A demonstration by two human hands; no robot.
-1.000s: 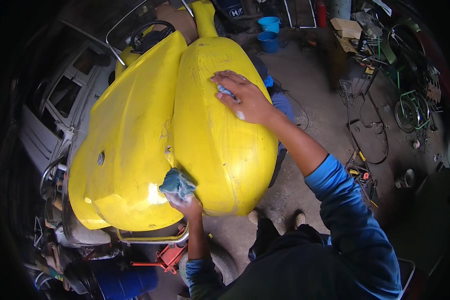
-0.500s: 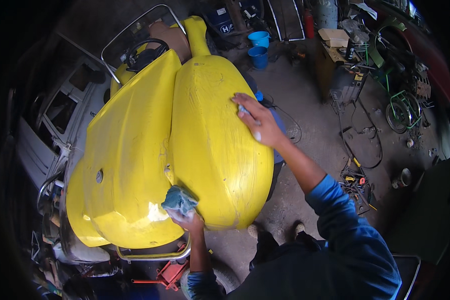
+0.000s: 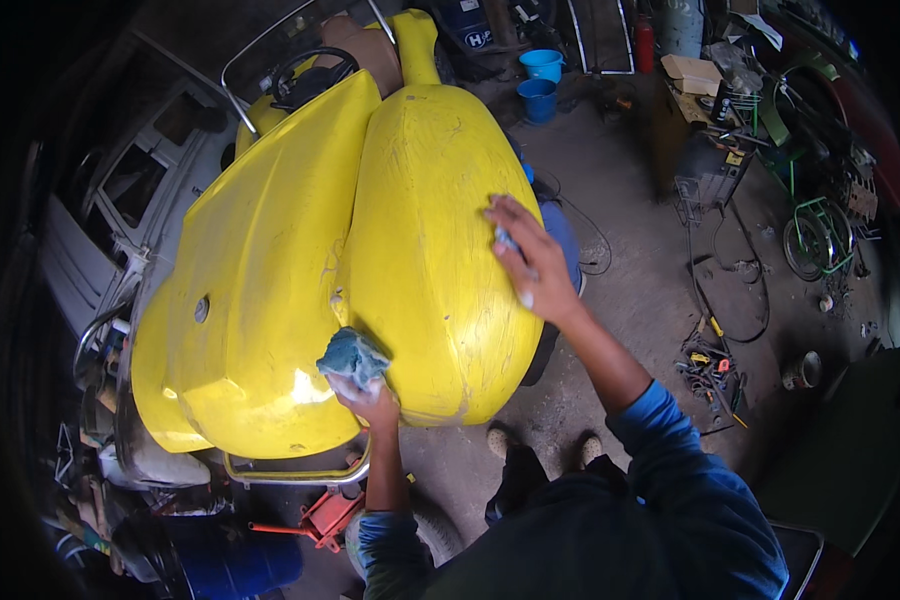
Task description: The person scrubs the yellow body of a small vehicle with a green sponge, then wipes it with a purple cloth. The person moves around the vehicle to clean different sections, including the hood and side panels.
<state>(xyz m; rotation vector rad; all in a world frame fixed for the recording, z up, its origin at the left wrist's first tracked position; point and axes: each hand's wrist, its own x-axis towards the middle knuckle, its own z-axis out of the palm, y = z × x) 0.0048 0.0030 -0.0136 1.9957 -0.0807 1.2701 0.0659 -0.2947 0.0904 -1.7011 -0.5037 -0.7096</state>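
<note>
A yellow car body with a long hood (image 3: 260, 240) and a rounded fender (image 3: 425, 190) fills the middle, its surface scuffed and streaked. My left hand (image 3: 374, 404) grips a wet blue-green cloth (image 3: 354, 354) with whitish foam on it, held over the front where hood and fender meet. On the right slope of the fender lies my right hand (image 3: 538, 262), its fingers bent around something small and pale bluish. That thing is mostly hidden by the fingers, and white foam clings near the thumb.
Two blue buckets (image 3: 538, 102) stand behind the car. Tools (image 3: 715, 365) and cables lie on the floor at right, near a cluttered workbench (image 3: 692, 105) and a green bicycle frame (image 3: 810, 230). A red jack (image 3: 328, 518) and a tyre (image 3: 435, 535) sit below the chrome bumper (image 3: 300, 472).
My right hand has slid a little down the fender's side. My left hand keeps the cloth near the same spot on the car. The whole view has shifted slightly.
</note>
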